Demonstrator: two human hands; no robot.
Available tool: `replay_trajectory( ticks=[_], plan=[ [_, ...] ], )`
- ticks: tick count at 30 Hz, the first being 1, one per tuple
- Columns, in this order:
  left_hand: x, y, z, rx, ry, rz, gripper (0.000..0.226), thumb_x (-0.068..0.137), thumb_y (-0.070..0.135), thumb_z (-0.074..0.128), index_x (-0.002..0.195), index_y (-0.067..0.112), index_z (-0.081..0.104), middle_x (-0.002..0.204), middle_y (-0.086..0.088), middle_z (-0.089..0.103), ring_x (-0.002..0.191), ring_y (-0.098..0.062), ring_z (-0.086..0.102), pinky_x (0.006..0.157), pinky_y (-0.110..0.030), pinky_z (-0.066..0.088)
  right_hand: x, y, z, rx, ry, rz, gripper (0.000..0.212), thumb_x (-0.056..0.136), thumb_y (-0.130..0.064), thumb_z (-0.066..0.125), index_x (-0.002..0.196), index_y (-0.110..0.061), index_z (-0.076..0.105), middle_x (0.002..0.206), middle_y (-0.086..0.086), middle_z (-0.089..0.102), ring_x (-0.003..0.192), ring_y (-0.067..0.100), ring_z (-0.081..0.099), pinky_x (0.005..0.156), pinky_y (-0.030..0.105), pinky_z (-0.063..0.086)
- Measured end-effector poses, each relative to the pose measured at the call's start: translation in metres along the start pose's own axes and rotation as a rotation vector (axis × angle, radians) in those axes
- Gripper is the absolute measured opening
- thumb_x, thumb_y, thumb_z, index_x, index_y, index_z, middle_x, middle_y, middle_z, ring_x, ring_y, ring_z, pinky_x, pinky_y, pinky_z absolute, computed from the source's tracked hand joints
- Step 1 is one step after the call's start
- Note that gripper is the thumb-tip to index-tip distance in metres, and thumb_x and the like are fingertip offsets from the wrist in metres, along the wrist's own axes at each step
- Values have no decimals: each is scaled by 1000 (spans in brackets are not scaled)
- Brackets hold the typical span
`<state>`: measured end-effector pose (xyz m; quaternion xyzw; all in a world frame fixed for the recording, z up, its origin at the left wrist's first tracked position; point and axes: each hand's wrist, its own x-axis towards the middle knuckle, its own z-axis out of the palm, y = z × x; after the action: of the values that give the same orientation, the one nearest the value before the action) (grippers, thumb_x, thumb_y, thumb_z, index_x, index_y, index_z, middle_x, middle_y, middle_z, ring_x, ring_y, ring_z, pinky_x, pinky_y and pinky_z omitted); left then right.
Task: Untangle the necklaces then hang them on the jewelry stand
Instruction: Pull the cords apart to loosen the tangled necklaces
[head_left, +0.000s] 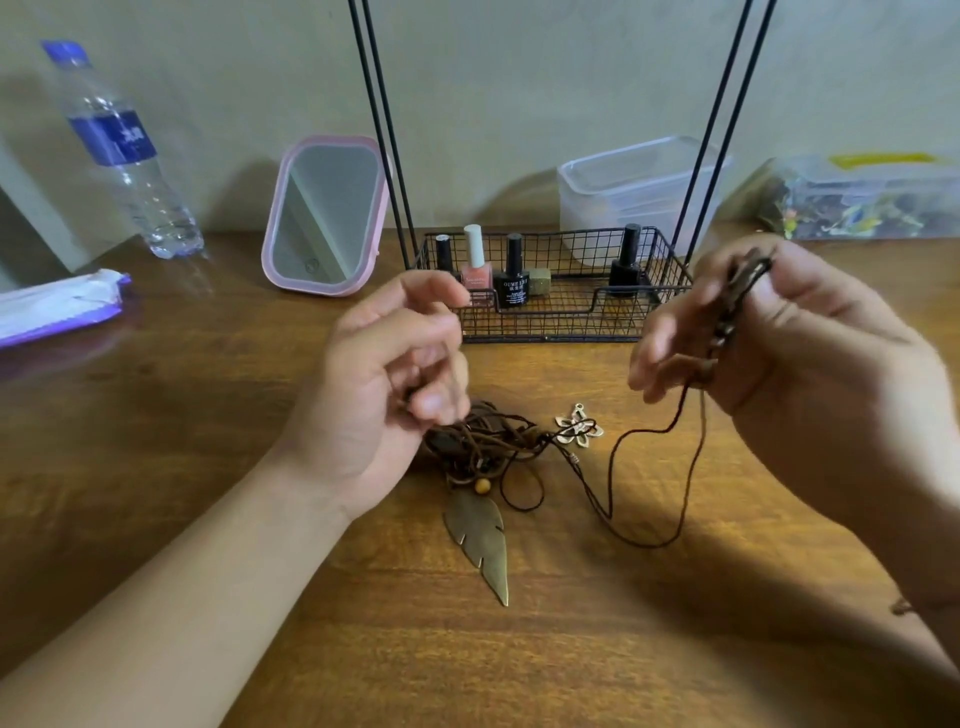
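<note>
A tangle of brown cord necklaces (485, 441) lies on the wooden table. A bronze leaf pendant (480, 538) with a wooden bead points toward me, and a small flower pendant (577, 428) lies to the right of the knot. My right hand (779, 332) is raised and pinches a beaded pendant with its cord, which loops down to the table. My left hand (395, 364) hovers just above the tangle with fingers curled, seemingly pinching a cord strand. The black wire jewelry stand (550, 291) is behind, its thin rods rising out of view.
The stand's basket holds several nail polish bottles (511, 270). A pink mirror (324, 215) stands at its left, a water bottle (122, 150) and a tissue pack (57, 304) farther left. Clear plastic boxes (634, 192) sit against the back wall at right.
</note>
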<state>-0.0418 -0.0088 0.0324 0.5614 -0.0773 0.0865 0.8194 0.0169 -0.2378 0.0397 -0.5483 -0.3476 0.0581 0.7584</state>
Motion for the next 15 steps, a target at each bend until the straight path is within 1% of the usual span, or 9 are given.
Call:
replay_trajectory(
  ticks=[3, 6, 7, 8, 10, 11, 12, 13, 15],
  plan=[
    [0, 7, -8, -99, -51, 53, 21, 61, 20, 69, 79, 15, 60, 54, 5, 38, 45, -11, 30, 44, -23, 27, 7, -4, -10, 238, 161, 151, 30, 101, -22, 26, 82, -17, 50, 67, 7, 64, 61, 26, 62, 61, 33, 53],
    [2, 11, -15, -54, -56, 140, 17, 69, 29, 67, 73, 14, 59, 48, 6, 36, 44, -13, 29, 46, -24, 25, 14, -6, -31, 334, 377, 281, 16, 91, -25, 39, 78, -23, 49, 53, -6, 42, 42, 11, 39, 46, 23, 42],
    [3, 10, -16, 61, -21, 166, 14, 72, 25, 65, 71, 13, 59, 46, 6, 35, 43, -13, 29, 46, -23, 26, 15, -6, -40, 331, 415, 294, 11, 85, -26, 44, 76, -24, 49, 52, -8, 34, 40, 10, 30, 43, 21, 37],
    [4, 8, -16, 262, 29, 202, 13, 75, 24, 64, 69, 13, 59, 45, 6, 36, 42, -13, 31, 45, -23, 29, 14, -7, -50, 307, 435, 294, 12, 83, -26, 46, 72, -25, 48, 51, -9, 30, 40, 10, 26, 42, 19, 33],
    [4, 1, -17, 907, 109, 288, 17, 82, 31, 66, 70, 19, 62, 48, 9, 45, 44, -7, 40, 47, -20, 35, 13, -9, -69, 217, 457, 275, 35, 96, -30, 39, 62, -25, 45, 49, -9, 30, 39, 9, 27, 44, 16, 27],
    [3, -3, -16, 1240, 101, 300, 18, 82, 42, 65, 74, 26, 63, 54, 12, 49, 49, -5, 46, 50, -21, 37, 14, -11, -74, 173, 475, 267, 45, 101, -39, 33, 60, -24, 43, 48, -10, 30, 38, 8, 27, 43, 15, 26],
    [1, -5, -14, 1472, 56, 268, 23, 80, 55, 60, 81, 33, 63, 63, 15, 51, 58, -2, 50, 53, -22, 38, 16, -14, -77, 128, 506, 263, 50, 102, -48, 29, 60, -23, 43, 46, -10, 29, 36, 9, 26, 42, 14, 24],
    [-1, -6, -12, 1579, -15, 200, 32, 76, 67, 54, 88, 38, 62, 74, 18, 52, 68, 0, 52, 56, -25, 41, 18, -15, -78, 54, 558, 263, 52, 99, -54, 30, 61, -23, 45, 44, -10, 27, 34, 9, 22, 40, 14, 23],
    [-2, -6, -10, 1557, -165, 52, 48, 70, 79, 47, 101, 45, 60, 92, 22, 52, 86, 2, 53, 67, -29, 48, 23, -16, -70, -274, 610, 266, 56, 88, -65, 38, 58, -20, 49, 39, -10, 30, 32, 9, 23, 40, 15, 23]
  ],
)
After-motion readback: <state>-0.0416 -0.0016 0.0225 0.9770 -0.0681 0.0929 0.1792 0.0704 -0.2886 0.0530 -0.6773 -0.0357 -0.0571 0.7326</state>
